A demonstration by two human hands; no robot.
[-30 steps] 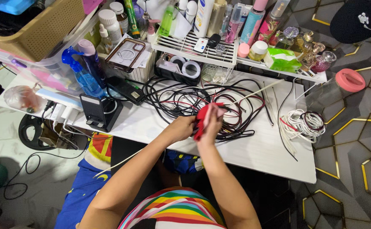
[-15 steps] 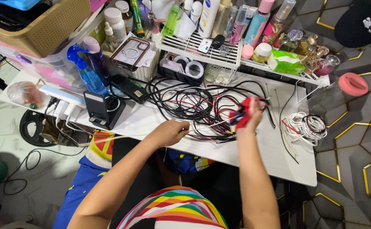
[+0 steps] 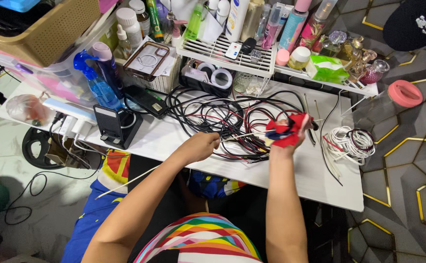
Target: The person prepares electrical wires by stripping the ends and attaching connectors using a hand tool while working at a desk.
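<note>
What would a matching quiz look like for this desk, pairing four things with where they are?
Things:
1. red tool
2. coiled white cable
3. blue spray bottle
4. pink-lidded jar

Places:
A. at the desk's far right edge
B. in the right hand
C. left side, behind the black phone stand
D. on the white desk, right of that hand

Pairs: 1-B, 2-D, 3-C, 4-A

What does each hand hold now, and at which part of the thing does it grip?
The right hand grips a red tool, seemingly by its handles. The left hand is closed around a thin pale wire partway along it, over the cable tangle.
</note>
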